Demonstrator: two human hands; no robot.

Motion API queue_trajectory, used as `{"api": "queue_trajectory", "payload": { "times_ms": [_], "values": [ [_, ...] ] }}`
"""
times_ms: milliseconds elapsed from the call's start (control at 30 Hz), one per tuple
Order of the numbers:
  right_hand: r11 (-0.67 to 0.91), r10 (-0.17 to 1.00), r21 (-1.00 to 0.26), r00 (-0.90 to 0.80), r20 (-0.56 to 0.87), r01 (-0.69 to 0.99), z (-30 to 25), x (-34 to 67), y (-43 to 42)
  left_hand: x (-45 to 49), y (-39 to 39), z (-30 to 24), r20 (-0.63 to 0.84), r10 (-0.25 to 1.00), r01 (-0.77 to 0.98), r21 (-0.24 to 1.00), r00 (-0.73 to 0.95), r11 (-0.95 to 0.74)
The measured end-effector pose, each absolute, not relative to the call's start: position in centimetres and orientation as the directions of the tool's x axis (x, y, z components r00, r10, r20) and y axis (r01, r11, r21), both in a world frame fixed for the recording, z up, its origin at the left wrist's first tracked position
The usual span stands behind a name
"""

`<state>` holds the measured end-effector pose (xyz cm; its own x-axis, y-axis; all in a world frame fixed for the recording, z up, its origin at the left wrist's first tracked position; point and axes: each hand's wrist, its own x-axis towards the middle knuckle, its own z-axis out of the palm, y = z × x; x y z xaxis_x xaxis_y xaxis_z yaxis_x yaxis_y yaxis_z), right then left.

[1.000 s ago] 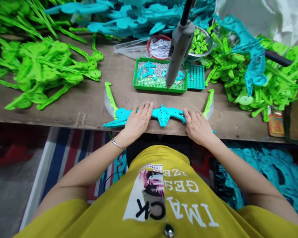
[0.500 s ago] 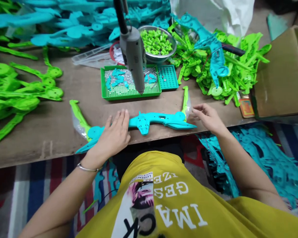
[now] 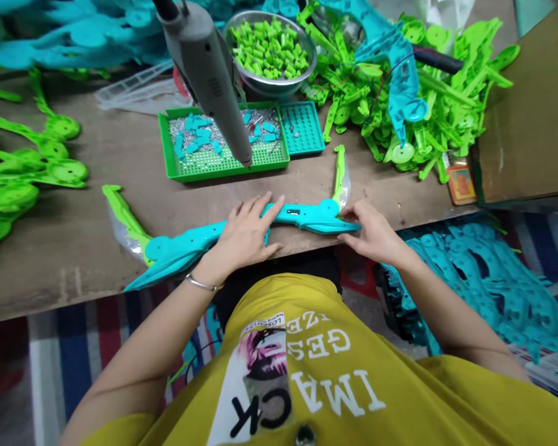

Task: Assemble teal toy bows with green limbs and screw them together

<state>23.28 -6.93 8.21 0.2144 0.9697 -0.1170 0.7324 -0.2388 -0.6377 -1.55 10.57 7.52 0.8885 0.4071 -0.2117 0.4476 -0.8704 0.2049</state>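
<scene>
A long teal plastic toy bow with green tips lies along the near edge of the wooden table. My left hand lies flat on its middle, fingers spread. My right hand pinches the bow's right end near its teal disc and the green tip. The other green tip sticks out at the left. A grey electric screwdriver hangs over the green tray just beyond my hands.
The green tray holds screws and small teal bits; a small teal tray sits beside it. A metal bowl holds green pieces. Green parts pile at right and left, teal parts at the back and on the floor. A cardboard box stands right.
The view swung right. My left hand slid right onto the bow's centre. My right hand, lifted off half a second ago, came back and gripped the bow's right end.
</scene>
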Motion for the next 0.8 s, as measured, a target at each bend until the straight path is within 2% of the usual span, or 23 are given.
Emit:
{"api": "queue_trajectory", "payload": {
  "times_ms": [167, 300, 533, 667, 800],
  "values": [
    [-0.402, 0.904, -0.693, 0.380, -0.195, 0.599, 5.8, 23.0, -6.7, -1.7, 10.4, 7.2, -0.176, 0.419, 0.451, 0.224, 0.891, -0.864],
    [-0.449, 0.878, -0.765, 0.388, -0.281, 0.462, 5.7, 23.1, -6.1, -1.8, 10.3, 6.6, -0.133, 0.417, 0.438, 0.258, 0.899, -0.861],
    [-0.539, 0.812, -0.801, 0.414, -0.411, 0.260, 6.4, 22.9, -5.9, -1.7, 10.0, 6.0, -0.105, 0.435, 0.447, 0.273, 0.894, -0.852],
    [-0.532, 0.788, -0.835, 0.443, -0.427, 0.141, 6.5, 23.1, -5.6, -1.7, 10.0, 6.0, -0.101, 0.441, 0.451, 0.260, 0.892, -0.854],
    [-0.481, 0.807, -0.846, 0.493, -0.326, 0.229, 5.9, 23.0, -6.0, -1.8, 10.0, 5.9, -0.088, 0.441, 0.449, 0.245, 0.893, -0.860]
  ]
}}
